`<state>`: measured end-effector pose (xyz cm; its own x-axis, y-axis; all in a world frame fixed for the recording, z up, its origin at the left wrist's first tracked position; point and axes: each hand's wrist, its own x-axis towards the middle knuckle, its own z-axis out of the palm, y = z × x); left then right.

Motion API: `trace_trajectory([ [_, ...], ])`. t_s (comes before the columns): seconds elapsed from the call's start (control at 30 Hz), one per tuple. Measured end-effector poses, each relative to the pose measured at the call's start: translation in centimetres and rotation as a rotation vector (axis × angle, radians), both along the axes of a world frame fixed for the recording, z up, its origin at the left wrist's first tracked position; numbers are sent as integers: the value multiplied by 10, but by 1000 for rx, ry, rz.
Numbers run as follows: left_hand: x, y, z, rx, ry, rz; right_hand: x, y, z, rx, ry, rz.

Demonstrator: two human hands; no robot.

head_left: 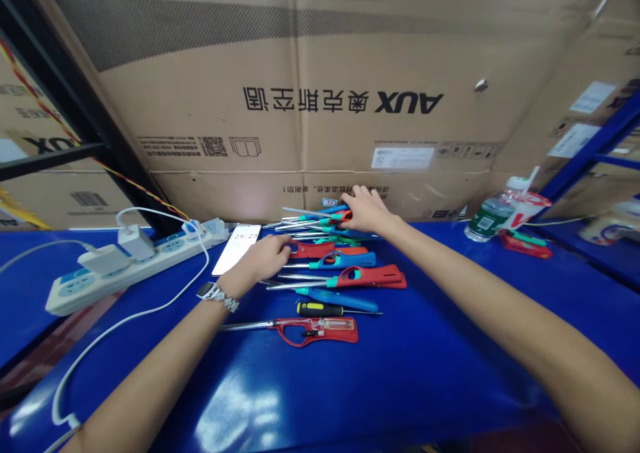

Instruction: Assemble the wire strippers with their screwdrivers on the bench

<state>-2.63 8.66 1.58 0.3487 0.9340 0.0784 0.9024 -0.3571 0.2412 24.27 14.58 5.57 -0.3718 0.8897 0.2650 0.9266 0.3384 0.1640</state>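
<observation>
Several long-nosed gas lighters lie in a row on the blue table, in red and blue. My left hand is closed at the barrel end of a red lighter, whose metal barrel is hidden beneath it. At the back of the pile, my right hand has its fingers bent over the handle of another red lighter. Closer to me are a blue lighter, red lighters and a blue handle. A yellow-black screwdriver lies before an opened red lighter half showing its clear tank.
A phone showing a timer lies left of the lighters. Further left is a power strip with chargers and a white cable. A water bottle and red tray stand right. A large carton backs the table.
</observation>
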Motion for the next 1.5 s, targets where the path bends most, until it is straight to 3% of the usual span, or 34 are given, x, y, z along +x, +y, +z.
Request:
trace_trajectory([
  [0.17, 11, 4, 0, 113, -115, -146, -2, 5, 1, -43, 72, -40],
  [0.27, 28, 16, 5, 109, -219, -257, -3, 5, -1, -28, 89, -49],
  [0.33, 45, 29, 8, 108, -175, -313, -2, 5, -1, -38, 100, -60],
  [0.53, 89, 53, 12, 38, -29, -259, 11, 9, -3, -70, 183, -82],
  [0.7, 100, 57, 10, 28, -42, -224, 21, 9, -8, -78, 232, -96],
  [0.87, 95, 56, 13, 50, -44, -194, 20, 5, -11, -81, 243, -116],
  [1.03, 72, 45, 26, 83, -127, -200, 17, 0, -16, -112, 290, -109],
  [1.2, 43, 17, 31, 68, -288, -219, 16, -1, -22, -166, 358, -44],
  [1.5, 9, -39, 16, 112, -477, -206, 20, -26, -20, -158, 473, 109],
])
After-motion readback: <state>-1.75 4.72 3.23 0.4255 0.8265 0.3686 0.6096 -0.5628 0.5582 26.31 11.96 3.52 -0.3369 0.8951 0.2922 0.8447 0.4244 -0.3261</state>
